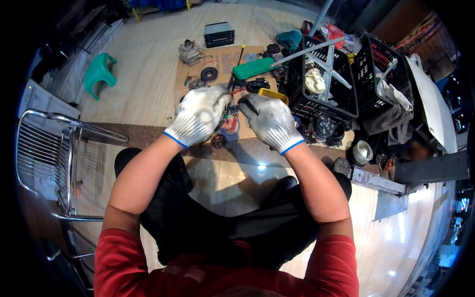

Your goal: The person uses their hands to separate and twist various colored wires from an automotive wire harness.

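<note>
Both my hands wear white knit gloves with blue cuffs and are raised over a cardboard sheet [230, 57] on the floor. My left hand [200, 111] is closed, thumb and fingers pinched together, beside a small reddish piece [238, 91]; what it grips is too small to make out. Facing it, a little apart, my right hand [269, 116] has curled fingers with dark-soiled tips, and whatever they hold is hidden. Past my left fingertips, a thin dark rod [236, 67] with a yellow end points away from me. A black ring-shaped part [209, 74] lies beyond my left hand.
A green-lidded case [253, 69] and a grey metal motor-like part [189, 52] lie ahead. Black crates [354, 86] full of parts stand at right, near a white fan wheel [362, 153]. A metal chair [67, 148] and green stool [100, 74] are at left.
</note>
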### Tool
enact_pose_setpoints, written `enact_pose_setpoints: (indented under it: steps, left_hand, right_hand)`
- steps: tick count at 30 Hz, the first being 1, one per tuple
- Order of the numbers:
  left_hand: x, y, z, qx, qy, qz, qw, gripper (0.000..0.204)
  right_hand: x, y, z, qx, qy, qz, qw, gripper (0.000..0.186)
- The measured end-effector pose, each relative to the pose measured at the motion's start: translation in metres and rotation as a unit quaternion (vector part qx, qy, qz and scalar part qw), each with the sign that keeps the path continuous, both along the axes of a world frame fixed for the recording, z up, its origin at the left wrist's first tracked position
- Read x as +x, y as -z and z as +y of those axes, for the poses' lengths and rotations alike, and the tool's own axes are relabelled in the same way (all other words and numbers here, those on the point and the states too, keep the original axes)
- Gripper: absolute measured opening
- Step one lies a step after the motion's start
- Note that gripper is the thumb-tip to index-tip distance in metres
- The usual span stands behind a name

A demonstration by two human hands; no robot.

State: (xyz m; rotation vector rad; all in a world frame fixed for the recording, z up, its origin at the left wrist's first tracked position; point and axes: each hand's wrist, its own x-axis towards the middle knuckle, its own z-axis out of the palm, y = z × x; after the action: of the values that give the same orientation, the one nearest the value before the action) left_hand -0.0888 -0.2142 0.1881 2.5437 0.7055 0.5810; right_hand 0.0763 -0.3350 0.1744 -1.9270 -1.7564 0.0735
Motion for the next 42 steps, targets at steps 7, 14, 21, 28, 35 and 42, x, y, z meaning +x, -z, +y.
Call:
enact_pose_setpoints:
  steps: [7, 14, 21, 28, 35, 42]
  left_hand:
    - [0.005, 0.012, 0.001, 0.091, -0.003, 0.032, 0.995, 0.02]
    - [0.006, 0.016, 0.002, 0.251, 0.055, 0.114, 0.96, 0.01]
    - [0.004, 0.006, 0.001, 0.17, 0.19, 0.057, 0.965, 0.017]
    - [0.004, -0.002, -0.003, -0.05, 0.093, -0.062, 0.993, 0.025]
    - [0.006, 0.002, 0.004, 0.006, -0.035, -0.011, 0.999, 0.025]
    - [0.01, 0.009, 0.0, 0.214, 0.001, 0.201, 0.956, 0.021]
  right_hand:
    - [-0.009, -0.001, -0.006, 0.024, 0.029, -0.121, 0.992, 0.015]
    - [-0.003, -0.018, -0.013, 0.005, -0.006, -0.146, 0.989, 0.014]
    - [0.034, -0.011, -0.003, 0.028, -0.011, 0.102, 0.994, 0.026]
    - [0.035, 0.02, 0.001, 0.058, 0.022, 0.198, 0.978, 0.029]
    - [-0.013, 0.018, -0.008, 0.096, -0.036, 0.027, 0.994, 0.023]
    - [-0.014, -0.002, -0.009, 0.097, 0.001, -0.061, 0.993, 0.022]
